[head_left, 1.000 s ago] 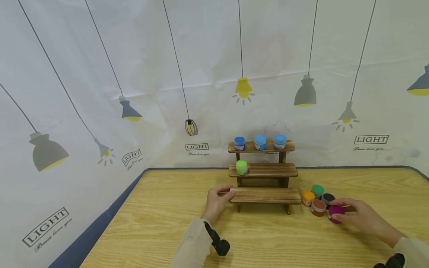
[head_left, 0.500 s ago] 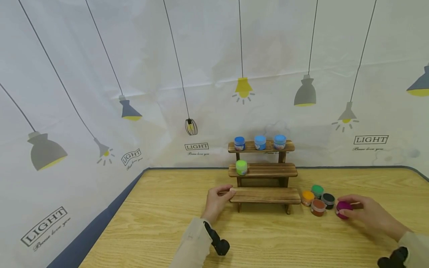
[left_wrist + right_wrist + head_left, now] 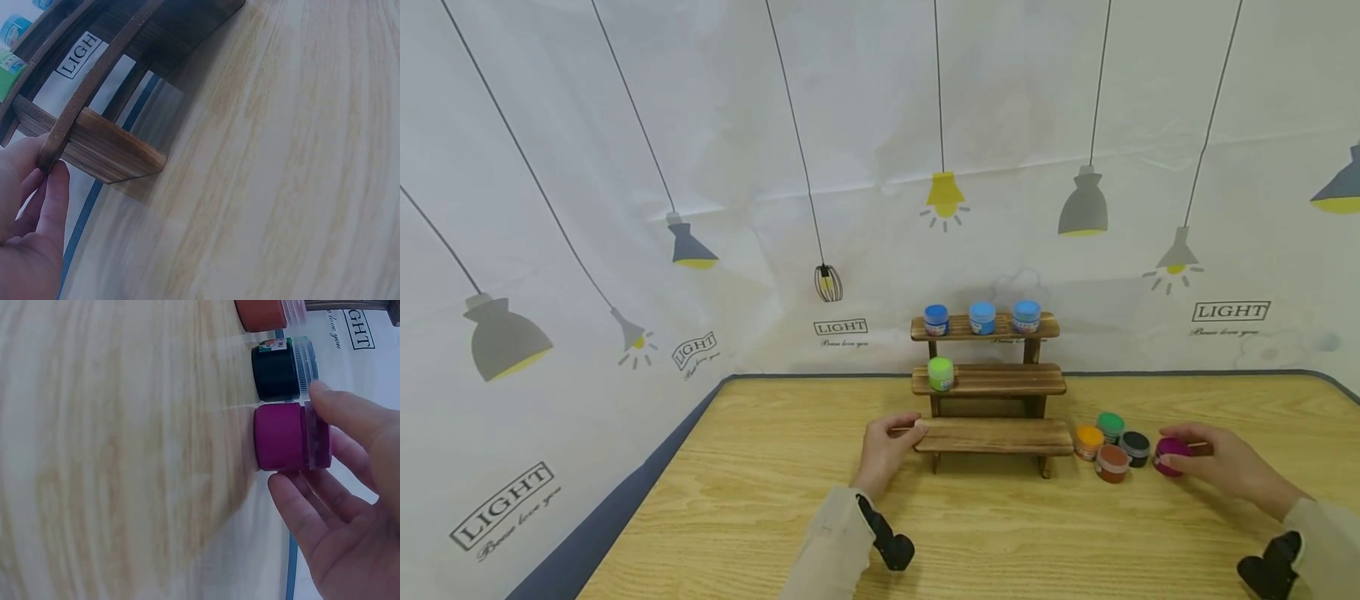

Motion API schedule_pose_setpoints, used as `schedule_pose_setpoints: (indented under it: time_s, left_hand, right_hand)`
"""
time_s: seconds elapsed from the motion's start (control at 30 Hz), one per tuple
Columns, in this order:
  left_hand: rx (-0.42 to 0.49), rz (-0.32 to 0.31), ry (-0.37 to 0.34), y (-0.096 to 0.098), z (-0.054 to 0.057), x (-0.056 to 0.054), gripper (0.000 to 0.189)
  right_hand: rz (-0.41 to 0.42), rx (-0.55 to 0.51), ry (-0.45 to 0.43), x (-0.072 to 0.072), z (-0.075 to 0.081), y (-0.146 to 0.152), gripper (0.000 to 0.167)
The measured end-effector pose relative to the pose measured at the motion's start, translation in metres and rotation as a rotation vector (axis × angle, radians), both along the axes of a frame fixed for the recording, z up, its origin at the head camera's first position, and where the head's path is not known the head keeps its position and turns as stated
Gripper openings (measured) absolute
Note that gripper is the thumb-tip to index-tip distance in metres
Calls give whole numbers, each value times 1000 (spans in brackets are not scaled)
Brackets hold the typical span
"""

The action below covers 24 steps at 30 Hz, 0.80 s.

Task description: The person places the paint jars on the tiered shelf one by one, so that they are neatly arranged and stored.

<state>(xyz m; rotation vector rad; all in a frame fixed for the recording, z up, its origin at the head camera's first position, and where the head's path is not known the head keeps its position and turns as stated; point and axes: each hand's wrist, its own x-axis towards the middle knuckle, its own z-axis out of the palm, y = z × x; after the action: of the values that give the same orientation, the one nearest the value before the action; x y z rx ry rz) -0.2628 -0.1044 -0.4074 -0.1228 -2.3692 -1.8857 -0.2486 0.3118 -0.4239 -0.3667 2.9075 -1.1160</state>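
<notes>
Magenta jar (image 3: 281, 436) is pinched upright between the right hand's (image 3: 1225, 462) thumb and fingers.

Those fingers close on it from opposite sides, with its base at or close to the wood table (image 3: 1000, 533); contact is hard to tell. Just beyond the thumb, on the left, stands a black jar (image 3: 1134, 450); farther from the fingertips cluster a red-brown jar (image 3: 1112, 464), an orange jar (image 3: 1088, 442) and a green jar (image 3: 1109, 427). The left hand (image 3: 886, 454) grips the left end of a wooden stand's (image 3: 992, 435) lowest tier between thumb and fingers. Above and beyond those fingertips, a lime jar (image 3: 941, 374) sits on the middle tier and three blue jars (image 3: 982, 318) line the top one.
</notes>
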Motion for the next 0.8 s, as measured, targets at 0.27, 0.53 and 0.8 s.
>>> schedule_pose_setpoints:
  time_s: [0.27, 0.53, 0.8]
  left_hand:
    - [-3, 5, -10, 0, -2, -1, 27]
    - [-10, 18, -23, -3, -21, -16, 28]
    - [-4, 14, -21, -2, -11, -9, 27]
  right_hand:
    - [-14, -20, -39, 0, -6, 5, 57]
    - [-21, -26, 0, 2, -4, 1, 52]
    - [-27, -6, -14, 4, 7, 4, 57]
